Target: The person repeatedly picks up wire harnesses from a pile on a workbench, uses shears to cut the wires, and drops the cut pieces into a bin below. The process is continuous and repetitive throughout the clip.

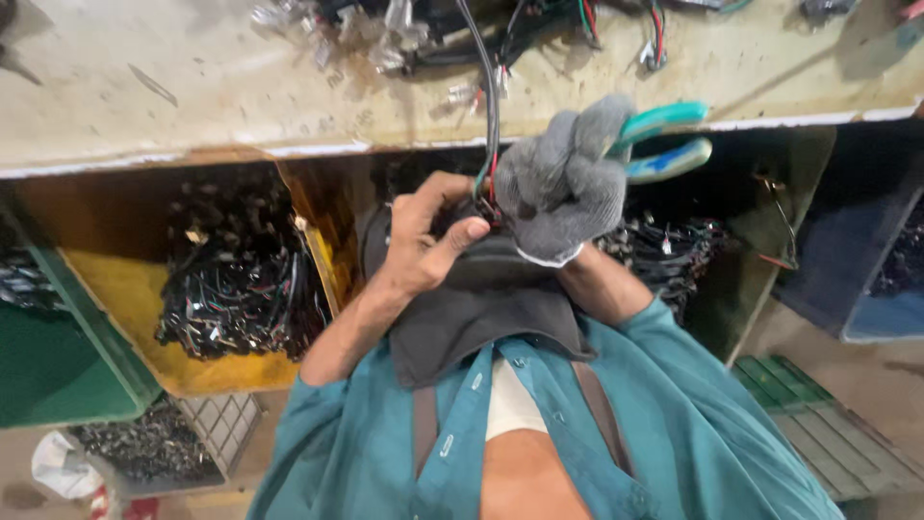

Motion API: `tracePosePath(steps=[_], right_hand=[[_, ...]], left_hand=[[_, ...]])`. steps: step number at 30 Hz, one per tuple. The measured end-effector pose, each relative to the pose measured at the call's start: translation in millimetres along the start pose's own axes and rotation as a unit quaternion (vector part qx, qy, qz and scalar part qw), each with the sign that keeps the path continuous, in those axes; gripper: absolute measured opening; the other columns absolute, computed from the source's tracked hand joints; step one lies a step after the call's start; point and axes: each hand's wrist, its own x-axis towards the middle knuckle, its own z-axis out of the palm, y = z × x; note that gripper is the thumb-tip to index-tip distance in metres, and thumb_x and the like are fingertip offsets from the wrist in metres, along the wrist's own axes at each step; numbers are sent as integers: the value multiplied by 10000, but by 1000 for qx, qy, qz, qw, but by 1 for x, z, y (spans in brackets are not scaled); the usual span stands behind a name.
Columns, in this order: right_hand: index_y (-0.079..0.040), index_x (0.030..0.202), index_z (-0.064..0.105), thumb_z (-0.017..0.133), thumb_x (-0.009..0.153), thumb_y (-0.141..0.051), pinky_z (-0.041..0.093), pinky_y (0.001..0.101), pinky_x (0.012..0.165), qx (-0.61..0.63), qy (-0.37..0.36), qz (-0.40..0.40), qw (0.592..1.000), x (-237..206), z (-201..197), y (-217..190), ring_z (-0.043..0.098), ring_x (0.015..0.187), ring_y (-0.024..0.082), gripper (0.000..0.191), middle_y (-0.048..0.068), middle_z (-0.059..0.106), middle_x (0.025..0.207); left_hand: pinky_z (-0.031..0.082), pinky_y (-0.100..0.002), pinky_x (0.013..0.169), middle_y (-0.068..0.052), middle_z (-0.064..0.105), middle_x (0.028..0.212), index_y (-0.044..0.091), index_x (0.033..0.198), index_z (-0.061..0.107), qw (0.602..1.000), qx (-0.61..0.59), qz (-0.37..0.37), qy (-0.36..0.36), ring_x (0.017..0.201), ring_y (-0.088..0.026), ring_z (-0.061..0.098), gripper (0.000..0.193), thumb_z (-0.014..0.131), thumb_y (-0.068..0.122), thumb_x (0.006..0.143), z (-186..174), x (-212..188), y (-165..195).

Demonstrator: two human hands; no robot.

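Note:
My right hand (563, 183), in a grey knit glove, grips a pair of pliers with teal handles (664, 140) that stick out to the right. My bare left hand (428, 236) pinches the end of a black cable (489, 87) with red and green wires, right where the plier jaws meet it. The cable runs up over the workbench edge to a tangle of wires. The plier jaws are hidden behind the glove. Both hands are held close above a dark cloth (481, 308) on my lap.
A worn pale workbench (192, 87) spans the top, with wires and clear connectors (385, 34). Below it a yellow bin (125, 289) holds a heap of black wire harnesses (241, 279); more harnesses (664, 250) lie at right. A mesh crate (217, 424) sits lower left.

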Motion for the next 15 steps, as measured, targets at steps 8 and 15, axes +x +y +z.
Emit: tracePosePath(steps=[8,15], right_hand=[[-22,970,654,677,1012,-53,432,326,574,-177,66,-216,958,110,9,-20,583,684,210,57,60,602,788],[2,1252,590,729,916,22,560,397,757,-515,43,-214,829,93,-36,-65,662,1035,372,364,207,625,1192]], left_hand=[[542,-436,685,-134,718,911,139,1469,498,876,291,92,-372,782,-287,708,545,694,242,972,30,19,49],[524,-480,564,-197,685,821,41,1221,679,831,528,96,-147,740,-377,676,510,692,229,747,-31,15,28]])
